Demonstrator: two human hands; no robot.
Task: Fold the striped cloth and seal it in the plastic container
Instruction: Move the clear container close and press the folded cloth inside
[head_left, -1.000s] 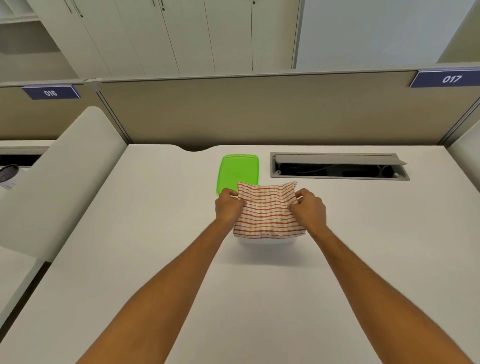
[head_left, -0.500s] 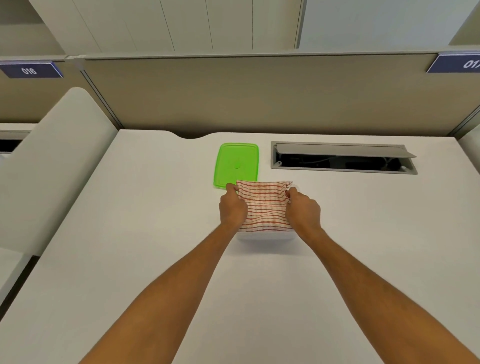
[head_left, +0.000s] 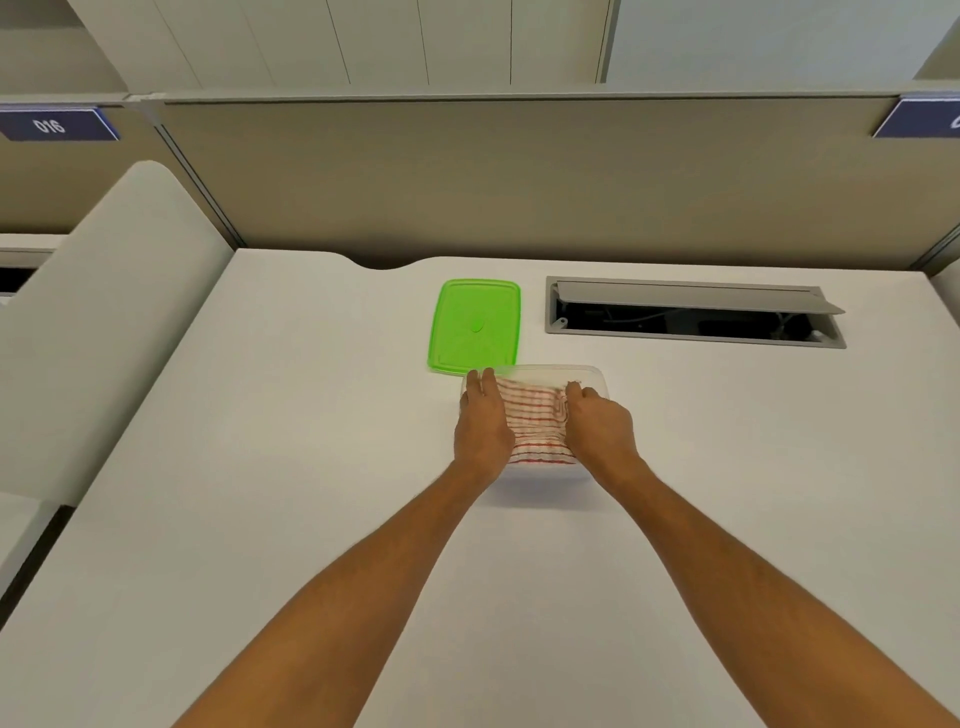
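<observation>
The folded red-and-white striped cloth (head_left: 535, 421) lies inside the clear plastic container (head_left: 582, 372) on the white desk. My left hand (head_left: 480, 423) lies along the cloth's left side, its fingers stretched forward and pressing down by the container's left wall. My right hand (head_left: 597, 426) is on the cloth's right side, its fingers curled into the fabric near the far right corner. Both hands hide the cloth's side edges and most of the container's walls. The green lid (head_left: 475, 325) lies flat on the desk just behind the container, a little to its left.
An open cable hatch (head_left: 693, 317) is set into the desk (head_left: 311, 467) to the right of the lid. A beige partition (head_left: 519, 182) closes the desk's far edge. A white side panel (head_left: 104, 322) rises at the left.
The cloth has gone from being held over the container down into it. Both hands have come closer together and lower, and my left fingers have straightened out.
</observation>
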